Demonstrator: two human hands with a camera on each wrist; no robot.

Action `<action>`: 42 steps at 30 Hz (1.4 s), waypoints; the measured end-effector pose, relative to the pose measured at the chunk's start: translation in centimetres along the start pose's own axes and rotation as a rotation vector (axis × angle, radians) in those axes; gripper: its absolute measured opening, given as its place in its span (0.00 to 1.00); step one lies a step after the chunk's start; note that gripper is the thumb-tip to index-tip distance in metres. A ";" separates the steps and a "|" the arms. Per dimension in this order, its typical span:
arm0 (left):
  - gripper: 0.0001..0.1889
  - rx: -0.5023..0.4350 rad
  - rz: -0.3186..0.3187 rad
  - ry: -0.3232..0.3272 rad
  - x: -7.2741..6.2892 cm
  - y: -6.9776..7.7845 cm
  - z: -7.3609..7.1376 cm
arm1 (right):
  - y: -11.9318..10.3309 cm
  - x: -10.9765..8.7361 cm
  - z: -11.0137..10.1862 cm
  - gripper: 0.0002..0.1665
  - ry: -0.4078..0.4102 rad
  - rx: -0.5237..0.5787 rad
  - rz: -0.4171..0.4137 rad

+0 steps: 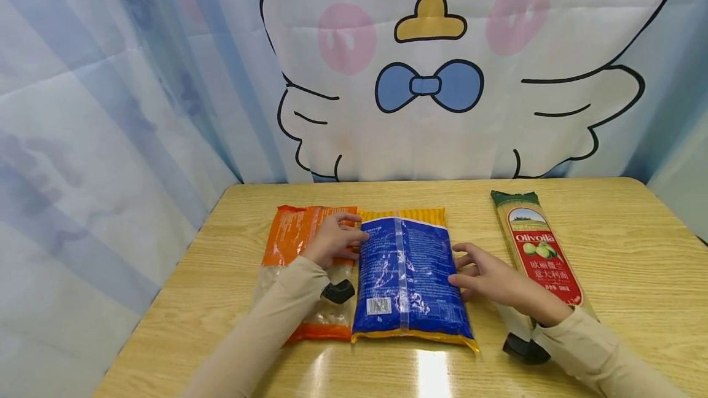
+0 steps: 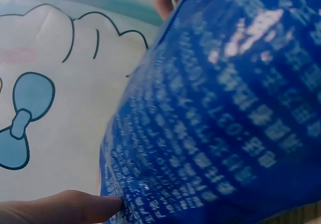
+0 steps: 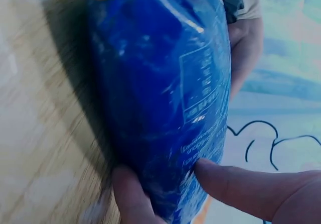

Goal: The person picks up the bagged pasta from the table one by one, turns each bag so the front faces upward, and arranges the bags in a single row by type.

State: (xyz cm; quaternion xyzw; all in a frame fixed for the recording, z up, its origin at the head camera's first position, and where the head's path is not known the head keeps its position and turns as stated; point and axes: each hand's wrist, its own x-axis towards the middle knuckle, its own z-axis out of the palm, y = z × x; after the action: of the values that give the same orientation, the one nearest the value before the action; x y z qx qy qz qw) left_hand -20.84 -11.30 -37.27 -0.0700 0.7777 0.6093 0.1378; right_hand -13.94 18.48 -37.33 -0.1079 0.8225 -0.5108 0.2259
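Note:
A blue plastic food bag with yellow ends (image 1: 423, 263) lies on the table, its printed back with a barcode facing up. At its left edge, my left hand (image 1: 334, 239) grips the bag, and in the left wrist view the thumb (image 2: 70, 207) presses on the printed film. My right hand (image 1: 492, 278) holds the right edge; the right wrist view shows its thumb (image 3: 235, 186) on the printed face and a finger (image 3: 131, 194) against the side near the table. Under my left forearm is an orange bag with a clear window (image 1: 293, 235), partly hidden.
To the right, a pack of Olivoilà pasta (image 1: 544, 250) lies slanted, its lower end behind my right wrist. The wooden table (image 1: 625, 232) meets a cartoon-printed curtain (image 1: 431, 140) at its far edge. Black wrist devices (image 1: 525, 349) sit on both wrists.

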 end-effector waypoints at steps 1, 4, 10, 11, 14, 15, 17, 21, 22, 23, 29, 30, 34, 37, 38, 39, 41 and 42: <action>0.23 0.002 -0.001 0.007 0.0 0.0 0.1 | -0.1 0.0 0.0 0.44 0.001 0.014 0.008; 0.22 0.010 -0.009 0.022 -0.1 -0.1 0.2 | -0.2 0.0 0.1 0.44 0.002 0.048 0.036; 0.19 0.007 -0.014 0.022 -0.1 -0.4 0.3 | -0.2 -0.1 0.4 0.46 0.000 0.077 0.064; 0.19 0.007 -0.009 0.021 -0.2 -0.5 0.3 | -0.2 -0.1 0.4 0.47 -0.003 0.082 0.062; 0.17 0.004 0.010 0.008 -0.4 -0.6 0.1 | -0.3 -0.1 0.4 0.47 -0.009 0.088 0.038; 0.17 -0.001 0.015 0.002 -0.5 -0.6 0.0 | -0.3 -0.1 0.5 0.47 -0.007 0.088 0.031; 0.16 -0.013 0.022 -0.014 -0.6 -0.7 -0.2 | -0.5 0.0 0.6 0.46 -0.002 0.094 0.021; 0.16 -0.024 0.024 -0.032 -0.7 -0.8 -0.6 | -0.6 0.0 0.8 0.42 0.023 0.095 0.015; 0.16 -0.027 0.023 -0.034 -0.6 -0.8 -0.6 | -0.6 0.1 0.8 0.41 0.033 0.097 0.015; 0.16 -0.029 0.022 -0.034 -0.6 -0.8 -0.6 | -0.6 0.1 0.8 0.39 0.044 0.097 0.017; 0.15 -0.076 0.009 -0.025 -0.7 -0.7 -0.4 | -0.3 0.0 0.7 0.30 0.091 0.118 0.030; 0.15 -0.083 0.007 -0.019 -0.6 -0.7 -0.4 | -0.3 0.0 0.7 0.30 0.093 0.126 0.030; 0.16 -0.098 0.007 -0.001 -0.5 -0.6 -0.2 | -0.3 -0.2 0.4 0.28 0.098 0.172 0.020; 0.17 -0.110 0.011 0.000 -0.4 -0.4 -0.2 | -0.5 -0.3 0.1 0.28 0.099 0.198 -0.001; 0.17 -0.116 0.013 -0.001 -0.4 -0.3 -0.2 | -0.6 -0.4 0.0 0.27 0.100 0.199 -0.010; 0.17 -0.124 0.015 -0.003 -0.4 -0.2 -0.1 | -0.7 -0.5 -0.1 0.27 0.105 0.201 -0.012; 0.18 -0.137 0.022 -0.006 -0.3 0.0 -0.1 | -1.1 -0.6 -0.4 0.28 0.115 0.200 -0.019; 0.18 -0.143 0.027 -0.007 -0.4 0.1 0.0 | -1.2 -0.7 -0.5 0.29 0.122 0.197 -0.020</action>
State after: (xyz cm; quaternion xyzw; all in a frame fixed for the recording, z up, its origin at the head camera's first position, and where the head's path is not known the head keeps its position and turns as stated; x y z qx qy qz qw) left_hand -20.54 -11.32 -37.03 -0.0673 0.7325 0.6654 0.1268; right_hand -13.67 18.62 -35.86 -0.0620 0.7794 -0.5970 0.1797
